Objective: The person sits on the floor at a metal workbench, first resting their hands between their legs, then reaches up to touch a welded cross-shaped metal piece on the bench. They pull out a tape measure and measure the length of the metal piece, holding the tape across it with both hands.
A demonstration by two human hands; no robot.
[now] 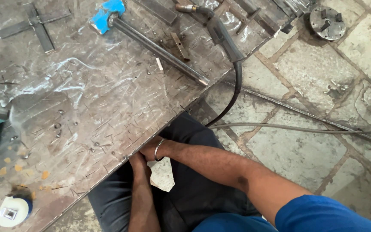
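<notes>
You are reaching both arms under the near edge of the scratched steel surface [86, 111]; your right hand [149, 151], with a bangle at the wrist, and your left hand [136, 161] are slipping out of sight there, so I cannot tell their grip. Farther off, at twelve o'clock, the steel rod [159, 49] and welding torch [220, 32] are lying untouched, so the work on them looks unstarted.
</notes>
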